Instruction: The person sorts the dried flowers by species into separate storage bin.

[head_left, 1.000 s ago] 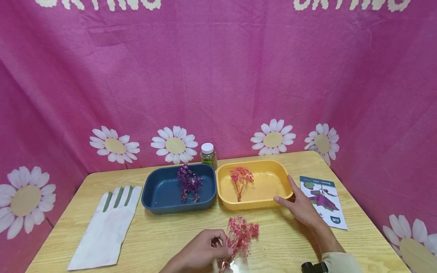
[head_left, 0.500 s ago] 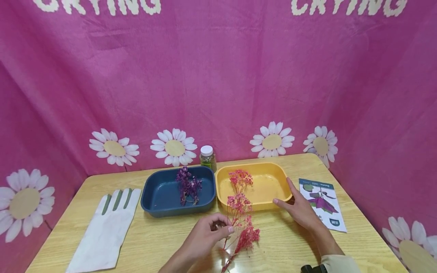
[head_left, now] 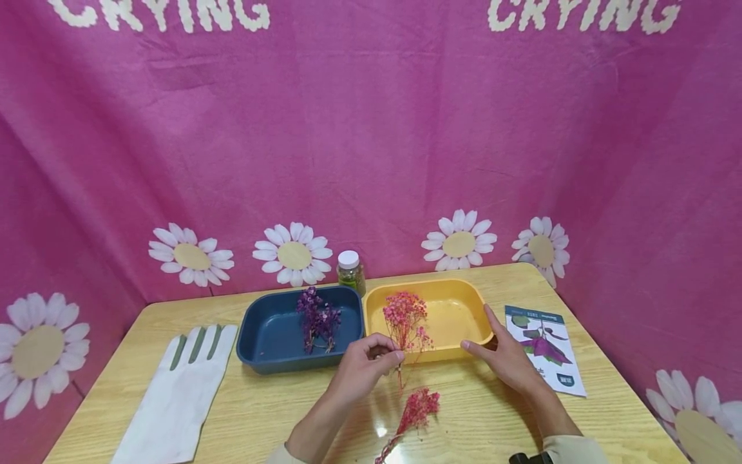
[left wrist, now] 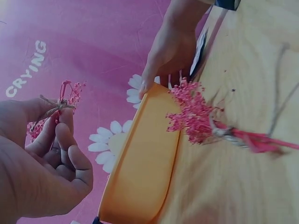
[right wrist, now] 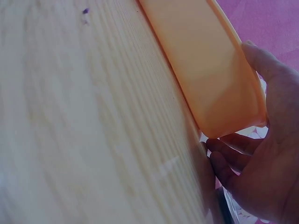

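My left hand (head_left: 366, 364) pinches a small bunch of pink dried flowers (head_left: 400, 334) by its twine-tied stems, between thumb and fingertips. Its blossoms overlap the inside of the yellow tray (head_left: 458, 354) in the head view, covering much of the pink bunch lying there. At the tray's right end, my right hand (head_left: 510, 361) grips the near corner, thumb at the front rim and fingers around the end wall. Another tied pink bunch (head_left: 418, 410) lies on the table in front, its blossoms toward the tray.
Left of the yellow tray stands a blue tray (head_left: 272, 368) holding purple dried flowers (head_left: 317, 320). A white-lidded jar (head_left: 350, 274) is behind them. One white glove (head_left: 174, 403) lies at left, a seed packet (head_left: 545, 351) at right. A pink curtain (head_left: 371, 142) surrounds the table.
My left hand has lifted one pink bunch from the table and carried it forward to the yellow tray's front rim. The other bunch stays on the table; my right hand keeps its place.
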The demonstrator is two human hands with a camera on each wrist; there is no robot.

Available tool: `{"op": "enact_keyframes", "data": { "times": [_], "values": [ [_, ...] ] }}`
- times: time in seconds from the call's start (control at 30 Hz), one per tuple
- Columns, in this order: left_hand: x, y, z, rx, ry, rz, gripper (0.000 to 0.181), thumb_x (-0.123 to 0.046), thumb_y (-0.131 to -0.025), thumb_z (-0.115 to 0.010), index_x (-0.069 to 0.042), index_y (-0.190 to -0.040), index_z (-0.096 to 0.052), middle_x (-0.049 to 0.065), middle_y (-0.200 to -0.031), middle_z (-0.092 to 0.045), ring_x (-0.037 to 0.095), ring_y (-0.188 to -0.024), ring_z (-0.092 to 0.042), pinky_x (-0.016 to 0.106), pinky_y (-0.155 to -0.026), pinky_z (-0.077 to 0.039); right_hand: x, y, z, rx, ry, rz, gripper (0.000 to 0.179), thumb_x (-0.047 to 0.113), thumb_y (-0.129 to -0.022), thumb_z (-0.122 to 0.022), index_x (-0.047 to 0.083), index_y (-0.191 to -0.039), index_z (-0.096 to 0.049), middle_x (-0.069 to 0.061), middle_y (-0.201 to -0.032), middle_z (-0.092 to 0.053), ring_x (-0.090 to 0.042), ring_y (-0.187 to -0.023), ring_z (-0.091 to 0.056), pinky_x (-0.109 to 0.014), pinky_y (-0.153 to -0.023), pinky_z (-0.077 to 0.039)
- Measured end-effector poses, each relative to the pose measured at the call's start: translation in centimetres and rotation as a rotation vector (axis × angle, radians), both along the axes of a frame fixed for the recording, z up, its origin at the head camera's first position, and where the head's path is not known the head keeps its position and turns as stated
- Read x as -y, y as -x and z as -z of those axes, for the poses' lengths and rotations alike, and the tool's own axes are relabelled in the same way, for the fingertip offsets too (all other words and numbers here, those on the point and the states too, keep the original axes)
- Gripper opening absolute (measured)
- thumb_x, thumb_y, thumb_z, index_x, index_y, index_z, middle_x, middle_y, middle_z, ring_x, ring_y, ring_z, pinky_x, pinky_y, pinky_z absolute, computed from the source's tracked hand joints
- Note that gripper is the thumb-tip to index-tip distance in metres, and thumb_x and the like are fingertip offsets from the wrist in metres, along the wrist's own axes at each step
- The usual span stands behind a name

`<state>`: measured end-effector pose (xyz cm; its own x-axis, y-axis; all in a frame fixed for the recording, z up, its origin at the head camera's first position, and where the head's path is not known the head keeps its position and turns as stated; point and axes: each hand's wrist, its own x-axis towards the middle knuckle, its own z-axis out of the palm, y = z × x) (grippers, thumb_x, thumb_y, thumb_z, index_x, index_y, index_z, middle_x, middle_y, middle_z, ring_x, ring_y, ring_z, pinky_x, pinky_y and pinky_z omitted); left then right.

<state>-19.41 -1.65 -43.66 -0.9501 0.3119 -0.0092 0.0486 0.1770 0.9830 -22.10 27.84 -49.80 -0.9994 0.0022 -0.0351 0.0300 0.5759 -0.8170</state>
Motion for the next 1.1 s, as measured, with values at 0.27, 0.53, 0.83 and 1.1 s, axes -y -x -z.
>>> {"op": "enact_keyframes", "data": {
  "times": [0.27,0.53,0.83,1.1],
  "values": [
    [-1.8,2.2,-0.1,-0.039,-0.012,-0.052,0.019,-0.025,-0.089,-0.069,-0.007,-0.092,-0.067,0.002,-0.083,-0.066,0.017,-0.079,-0.061,0.028,-0.069,-0.05,0.1,0.2,0.2,-0.015,0.0,0.001,0.1,0.051,-0.089,-0.063,0.022,-0.157,0.004,-0.018,-0.162,-0.012,-0.041,-0.144,-0.028,-0.057,-0.115,-0.025],
    [-4.0,4.3,0.3,-0.074,0.047,-0.118,0.014,-0.021,-0.086,-0.07,-0.008,-0.086,-0.066,-0.002,-0.075,-0.06,0.009,-0.065,-0.053,0.022,-0.056,-0.042,0.2,0.1,0.1,-0.009,0.002,0.005,0.099,0.051,-0.088,-0.064,0.023,-0.157,0.003,-0.019,-0.162,-0.012,-0.04,-0.144,-0.028,-0.057,-0.115,-0.024],
    [-5.3,6.6,0.4,-0.107,0.213,-0.175,0.013,-0.025,-0.084,-0.072,-0.014,-0.08,-0.067,-0.002,-0.077,-0.064,0.008,-0.065,-0.053,0.024,-0.057,-0.044,0.3,0.0,0.1,0.004,0.0,0.012,0.101,0.051,-0.088,-0.064,0.022,-0.157,0.003,-0.019,-0.162,-0.012,-0.04,-0.144,-0.028,-0.057,-0.116,-0.023],
    [-6.0,8.3,1.2,-0.057,0.349,-0.148,0.014,-0.026,-0.086,-0.07,-0.014,-0.082,-0.065,-0.002,-0.08,-0.063,0.01,-0.07,-0.055,0.023,-0.058,-0.043,0.0,0.1,0.0,0.001,-0.001,0.019,0.1,0.051,-0.088,-0.065,0.025,-0.157,0.003,-0.018,-0.162,-0.011,-0.039,-0.145,-0.027,-0.057,-0.116,-0.021]
  ]
}}
